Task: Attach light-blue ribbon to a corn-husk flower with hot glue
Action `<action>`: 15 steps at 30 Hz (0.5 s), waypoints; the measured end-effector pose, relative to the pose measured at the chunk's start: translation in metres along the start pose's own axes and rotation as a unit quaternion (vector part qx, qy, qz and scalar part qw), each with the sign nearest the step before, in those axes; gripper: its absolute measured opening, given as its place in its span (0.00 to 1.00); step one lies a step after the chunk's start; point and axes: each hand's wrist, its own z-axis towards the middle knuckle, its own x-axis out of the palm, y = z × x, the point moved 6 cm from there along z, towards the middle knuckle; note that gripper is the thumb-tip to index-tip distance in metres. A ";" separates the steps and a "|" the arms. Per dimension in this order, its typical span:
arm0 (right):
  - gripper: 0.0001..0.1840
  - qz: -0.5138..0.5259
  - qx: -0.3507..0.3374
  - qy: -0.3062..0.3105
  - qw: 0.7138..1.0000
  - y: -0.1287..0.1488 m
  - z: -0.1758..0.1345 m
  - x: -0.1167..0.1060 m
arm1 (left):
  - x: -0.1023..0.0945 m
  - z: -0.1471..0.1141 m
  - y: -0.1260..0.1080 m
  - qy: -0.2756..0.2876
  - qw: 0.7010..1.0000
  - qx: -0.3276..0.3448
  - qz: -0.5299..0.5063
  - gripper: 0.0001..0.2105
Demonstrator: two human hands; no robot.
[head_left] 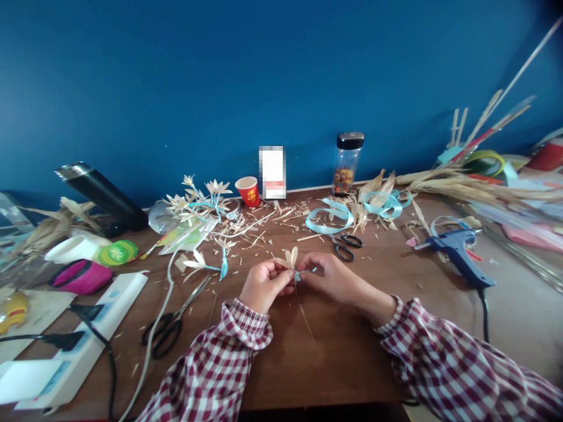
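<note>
Between my two hands, over the front middle of the table, is a small cream flower (290,258) that looks made of dried husk, on a thin wire stem (304,310) pointing down. My left hand (265,282) is closed around the flower's base. The fingers of my right hand (328,276) pinch a short piece of light blue ribbon (298,275) at the stem just below the petals. A finished-looking flower (197,262) with a blue-wrapped stem lies left of my left hand. Black-handled scissors (169,328) rest nearer me on that side.
A blue glue gun (461,252) lies at right, its cord running forward. Behind my hands are smaller scissors (343,246), curled blue ribbon (329,218), a red paper cup (247,191) and a glass bottle (347,167). Husk scraps litter the table. A power strip (94,340) with cords sits left.
</note>
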 end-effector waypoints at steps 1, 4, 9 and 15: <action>0.07 -0.009 0.001 -0.001 1.000 0.000 0.000 0.000 | -0.001 0.000 0.000 -0.012 1.000 0.009 0.014 0.12; 0.06 -0.063 -0.005 -0.013 0.998 0.002 -0.002 -0.003 | -0.002 0.000 -0.001 -0.040 0.997 0.032 0.052 0.11; 0.07 -0.106 0.001 -0.019 0.994 0.005 -0.003 -0.005 | 0.001 0.000 -0.003 -0.043 0.991 0.064 0.107 0.09; 0.09 -0.106 0.038 0.000 0.994 0.002 -0.005 -0.002 | 0.004 0.001 0.000 -0.038 0.982 0.101 0.156 0.07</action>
